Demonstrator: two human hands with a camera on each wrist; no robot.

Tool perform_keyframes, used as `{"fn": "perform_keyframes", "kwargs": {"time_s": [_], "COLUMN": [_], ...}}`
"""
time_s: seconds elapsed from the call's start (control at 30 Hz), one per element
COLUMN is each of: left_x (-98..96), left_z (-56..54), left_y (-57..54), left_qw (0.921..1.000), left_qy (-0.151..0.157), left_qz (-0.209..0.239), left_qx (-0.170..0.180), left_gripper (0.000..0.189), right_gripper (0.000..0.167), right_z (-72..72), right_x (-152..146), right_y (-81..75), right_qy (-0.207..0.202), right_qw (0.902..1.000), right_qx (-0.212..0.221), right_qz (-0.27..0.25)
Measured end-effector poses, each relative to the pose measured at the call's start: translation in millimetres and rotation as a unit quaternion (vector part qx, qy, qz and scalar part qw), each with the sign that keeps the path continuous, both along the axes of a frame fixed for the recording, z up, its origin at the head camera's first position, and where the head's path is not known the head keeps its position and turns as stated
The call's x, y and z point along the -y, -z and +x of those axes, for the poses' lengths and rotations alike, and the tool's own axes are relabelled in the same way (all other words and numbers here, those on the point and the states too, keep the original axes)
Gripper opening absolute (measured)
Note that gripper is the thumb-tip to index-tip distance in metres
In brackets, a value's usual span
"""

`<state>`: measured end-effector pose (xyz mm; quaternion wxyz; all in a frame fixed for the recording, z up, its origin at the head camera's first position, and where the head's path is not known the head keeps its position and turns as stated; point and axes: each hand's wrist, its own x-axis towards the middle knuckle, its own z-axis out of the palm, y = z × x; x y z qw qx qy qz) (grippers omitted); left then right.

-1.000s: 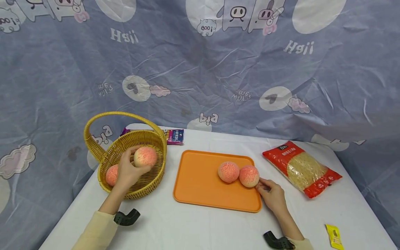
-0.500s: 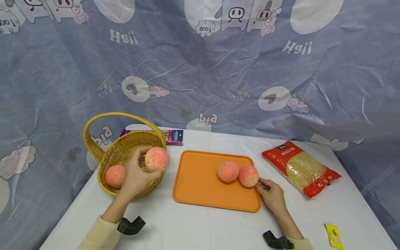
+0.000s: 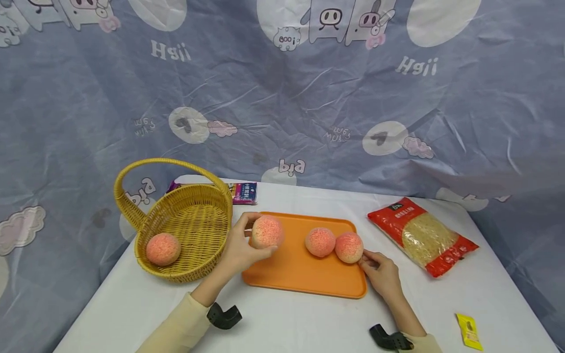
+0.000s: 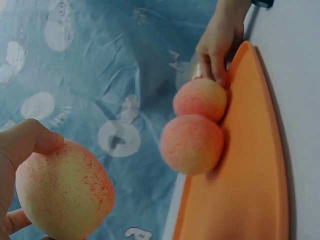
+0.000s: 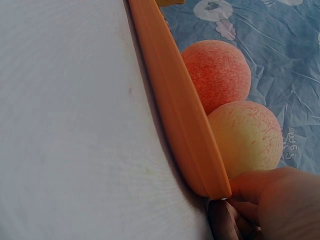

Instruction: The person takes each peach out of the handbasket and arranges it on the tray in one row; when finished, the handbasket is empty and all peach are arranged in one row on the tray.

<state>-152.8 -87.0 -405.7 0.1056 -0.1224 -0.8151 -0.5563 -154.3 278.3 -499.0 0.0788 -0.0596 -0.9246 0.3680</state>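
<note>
My left hand (image 3: pixel 238 249) holds a pink-and-cream peach (image 3: pixel 267 232) between thumb and fingers, above the left end of the orange tray (image 3: pixel 304 279). In the left wrist view this peach (image 4: pixel 65 192) appears large, apart from the others. Two more peaches touch side by side on the tray's right half, a pinker one (image 3: pixel 320 241) and a paler one (image 3: pixel 349 247). At the tray's right edge, my right hand (image 3: pixel 384 275) pinches the rim, fingertips close to the paler peach; the right wrist view shows the rim (image 5: pixel 212 175) between its fingers.
A yellow wicker basket (image 3: pixel 200 230) with a tall handle stands at left, one peach (image 3: pixel 163 249) inside. Behind it lies a purple snack packet (image 3: pixel 244 193). A red food bag (image 3: pixel 421 236) lies right of the tray, and a small yellow packet (image 3: pixel 469 331) near the front right.
My left hand has carried the peach out of the basket and rightward to over the tray's left end. The right hand stays at the tray's edge.
</note>
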Motion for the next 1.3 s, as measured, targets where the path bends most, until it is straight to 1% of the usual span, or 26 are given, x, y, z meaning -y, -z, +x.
{"fn": "perform_keyframes", "kwargs": {"time_s": [0.17, 0.3, 0.47, 0.6, 0.83, 0.97, 1.17, 1.3], "left_x": [-23.8, -38.5, -47.5, -51.0, -52.7, -52.6, -53.0, -53.9], "left_z": [-14.9, -27.4, -36.7, -40.5, -44.3, -44.8, -45.4, -46.8], "left_y": [20.4, 36.7, 54.6, 64.8, 75.6, 79.7, 81.6, 81.3], "left_qw": [0.9998, 0.9991, 0.9981, 0.9970, 0.9954, 0.9953, 0.9956, 0.9950], "left_qy": [0.010, 0.014, 0.010, 0.004, 0.008, 0.015, 0.016, 0.017], "left_qz": [0.008, 0.020, 0.026, 0.019, 0.024, 0.022, 0.016, 0.012], "left_qx": [0.018, 0.033, 0.055, 0.074, 0.092, 0.093, 0.090, 0.097], "left_gripper": [0.069, 0.069, 0.069, 0.069, 0.068, 0.068, 0.069, 0.069], "right_gripper": [0.037, 0.037, 0.037, 0.036, 0.036, 0.035, 0.035, 0.035], "right_z": [-1.0, 0.0, 0.9, 1.2, 1.4, 1.8, 1.2, 0.7], "right_x": [0, -1, 1, 1, 1, 1, 1, 1], "right_y": [1.6, 2.3, 0.9, -0.6, -1.1, -0.8, -0.5, -1.2], "right_qy": [-0.001, -0.002, -0.004, -0.004, -0.003, -0.002, -0.001, 0.001], "right_qw": [1.0000, 1.0000, 1.0000, 1.0000, 0.9999, 0.9999, 1.0000, 1.0000], "right_qx": [0.006, 0.009, 0.006, 0.003, 0.010, 0.007, 0.003, 0.003], "right_qz": [0.003, -0.001, -0.003, -0.007, -0.007, -0.008, -0.009, -0.006]}}
